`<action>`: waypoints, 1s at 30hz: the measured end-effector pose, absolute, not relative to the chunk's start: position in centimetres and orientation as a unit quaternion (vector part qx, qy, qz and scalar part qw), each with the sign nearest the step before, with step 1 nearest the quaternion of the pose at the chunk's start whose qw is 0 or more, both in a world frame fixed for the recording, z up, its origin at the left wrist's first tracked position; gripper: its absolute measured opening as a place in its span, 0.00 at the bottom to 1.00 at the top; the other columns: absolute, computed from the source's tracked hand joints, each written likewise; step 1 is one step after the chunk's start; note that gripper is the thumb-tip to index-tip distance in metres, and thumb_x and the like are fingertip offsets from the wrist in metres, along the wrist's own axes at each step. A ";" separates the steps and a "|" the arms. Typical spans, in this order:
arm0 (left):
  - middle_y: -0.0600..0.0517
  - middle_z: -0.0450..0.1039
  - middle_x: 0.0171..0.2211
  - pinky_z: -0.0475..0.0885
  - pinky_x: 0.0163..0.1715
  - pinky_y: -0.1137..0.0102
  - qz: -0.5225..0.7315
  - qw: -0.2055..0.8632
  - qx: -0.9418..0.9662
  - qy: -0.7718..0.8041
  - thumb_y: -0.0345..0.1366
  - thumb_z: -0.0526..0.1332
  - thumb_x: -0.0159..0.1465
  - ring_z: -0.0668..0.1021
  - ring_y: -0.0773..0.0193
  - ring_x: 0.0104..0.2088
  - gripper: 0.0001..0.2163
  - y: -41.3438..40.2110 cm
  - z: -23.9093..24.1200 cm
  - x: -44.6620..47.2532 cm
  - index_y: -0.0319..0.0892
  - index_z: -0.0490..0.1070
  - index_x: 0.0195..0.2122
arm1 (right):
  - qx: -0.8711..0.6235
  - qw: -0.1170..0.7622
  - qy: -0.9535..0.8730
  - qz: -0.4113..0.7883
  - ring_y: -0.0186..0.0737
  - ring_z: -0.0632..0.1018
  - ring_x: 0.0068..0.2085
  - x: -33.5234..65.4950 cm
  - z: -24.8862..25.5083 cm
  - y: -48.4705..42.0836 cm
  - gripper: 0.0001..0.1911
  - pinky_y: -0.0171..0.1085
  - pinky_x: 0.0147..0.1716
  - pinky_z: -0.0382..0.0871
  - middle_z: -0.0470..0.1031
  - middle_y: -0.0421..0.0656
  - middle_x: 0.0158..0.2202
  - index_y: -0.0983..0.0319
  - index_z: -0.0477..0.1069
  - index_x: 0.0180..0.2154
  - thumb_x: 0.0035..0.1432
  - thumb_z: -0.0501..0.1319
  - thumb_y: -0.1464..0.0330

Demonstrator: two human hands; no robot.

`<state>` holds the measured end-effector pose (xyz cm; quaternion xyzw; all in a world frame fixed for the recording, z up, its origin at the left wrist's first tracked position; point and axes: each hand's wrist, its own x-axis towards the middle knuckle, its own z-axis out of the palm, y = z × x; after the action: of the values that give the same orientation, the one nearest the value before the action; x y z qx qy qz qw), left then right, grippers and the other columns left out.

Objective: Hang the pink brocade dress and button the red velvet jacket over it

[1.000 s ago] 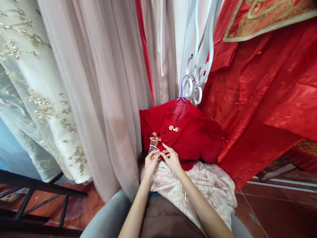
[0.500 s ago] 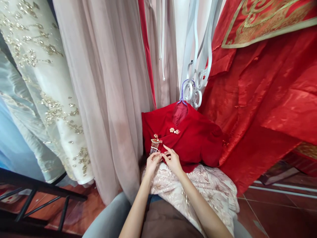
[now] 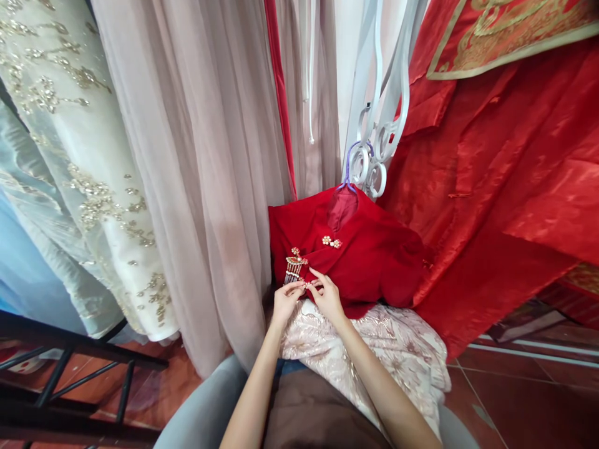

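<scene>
A red velvet top [image 3: 365, 262] with a pale floral skirt [image 3: 365, 349] below it hangs from a purple hanger [image 3: 347, 174]. Both hands meet at a small beaded flower fastener [image 3: 307, 284] on the top's front. My left hand [image 3: 286, 302] pinches its left end between thumb and fingers. With thumb and fingertips, my right hand [image 3: 328, 298] grips the right end, its index finger stretched over the velvet. A beaded tassel ornament [image 3: 294, 267] hangs just above the left hand. Higher up, near the collar, sits another flower fastener [image 3: 331, 242].
White scrolled metalwork [image 3: 374, 168] holds the hanger. Sheer pinkish drapery [image 3: 210, 187] and a gold-sequined white gown [image 3: 112, 187] hang at left, shiny red garments [image 3: 505, 187] at right. A black metal frame [image 3: 70, 349] stands lower left on the reddish tiled floor [image 3: 505, 405].
The view has shifted slightly, so the garments appear a little higher. Both hands stay at the same fastener, with only small finger movements.
</scene>
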<state>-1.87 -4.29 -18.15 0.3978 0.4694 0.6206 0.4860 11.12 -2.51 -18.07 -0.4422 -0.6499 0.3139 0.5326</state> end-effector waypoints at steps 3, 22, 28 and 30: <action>0.45 0.79 0.31 0.75 0.42 0.64 0.621 0.528 0.372 0.445 0.35 0.70 0.45 0.80 0.63 0.32 0.13 -4.1 -18.2 -2.1 0.35 0.78 0.32 | -0.436 0.540 -0.643 0.324 0.38 0.76 0.35 11.1 -18.0 -2.6 0.22 0.34 0.28 0.76 0.71 0.45 0.35 0.59 0.70 0.52 0.54 0.58 0.70; 0.44 0.79 0.34 0.75 0.41 0.68 0.633 0.571 0.307 0.423 0.37 0.73 0.43 0.80 0.65 0.32 0.15 -2.7 -19.7 -1.6 0.34 0.79 0.32 | -0.517 0.458 -0.659 0.299 0.39 0.79 0.32 11.0 -17.0 -2.7 0.17 0.38 0.32 0.77 0.74 0.48 0.37 0.63 0.74 0.45 0.54 0.57 0.72; 0.47 0.79 0.33 0.75 0.41 0.70 0.613 0.602 0.320 0.399 0.36 0.73 0.44 0.80 0.66 0.32 0.16 -2.8 -19.0 -2.0 0.34 0.77 0.33 | -0.476 0.438 -0.699 0.305 0.40 0.80 0.34 11.9 -15.7 -2.4 0.11 0.40 0.39 0.75 0.80 0.45 0.36 0.60 0.76 0.39 0.53 0.59 0.73; 0.47 0.79 0.31 0.76 0.41 0.69 0.611 0.604 0.315 0.402 0.34 0.72 0.46 0.80 0.66 0.32 0.14 -2.7 -18.7 -2.0 0.34 0.76 0.34 | -0.461 0.450 -0.684 0.342 0.40 0.80 0.33 12.0 -15.7 -2.1 0.11 0.39 0.37 0.75 0.80 0.44 0.35 0.60 0.76 0.38 0.51 0.60 0.72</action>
<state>-2.01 -2.74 -18.67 0.3147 0.4024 0.6113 0.6045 12.02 -2.11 -15.66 -0.4612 -0.6841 0.3417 0.4501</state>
